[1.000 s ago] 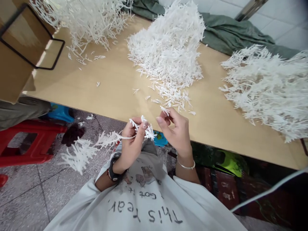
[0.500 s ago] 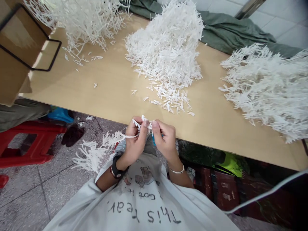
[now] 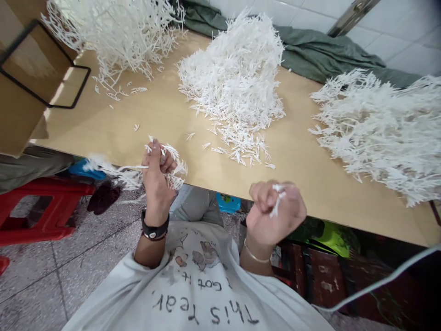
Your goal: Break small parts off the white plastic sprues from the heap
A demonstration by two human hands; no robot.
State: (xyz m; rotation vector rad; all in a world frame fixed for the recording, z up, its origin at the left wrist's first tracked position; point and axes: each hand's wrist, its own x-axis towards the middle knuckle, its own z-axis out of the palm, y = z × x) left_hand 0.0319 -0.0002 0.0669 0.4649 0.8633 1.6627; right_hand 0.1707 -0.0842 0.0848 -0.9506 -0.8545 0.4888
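Going left to right, lol: a cardboard box point(image 3: 24, 87) with a black wire frame point(image 3: 58, 46) sits at the left end of the light wood surface point(image 3: 144, 119), with a red plastic stool point(image 3: 37, 216) down on the floor. Behind that is a big tangle of white plastic sprigs point(image 3: 117, 32).

The left hand point(image 3: 156, 174) is closed around a long white sprig point(image 3: 117, 168), which trails out left past the surface's near edge, with a tuft sticking out by the fingers. It wears a black wristband point(image 3: 155, 225).

The pale T-shirt point(image 3: 103, 294) has upside-down writing point(image 3: 203, 303) that reads "This Year" and "Got It".

The right hand point(image 3: 275, 214) is a loose fist pinching a small white sprig piece point(image 3: 277, 197), out over the near edge, with a thin bangle point(image 3: 255, 257) on the wrist. Open surface lies between both hands and the middle heap point(image 3: 234, 78). The right heap point(image 3: 379, 133) runs off the picture edge.
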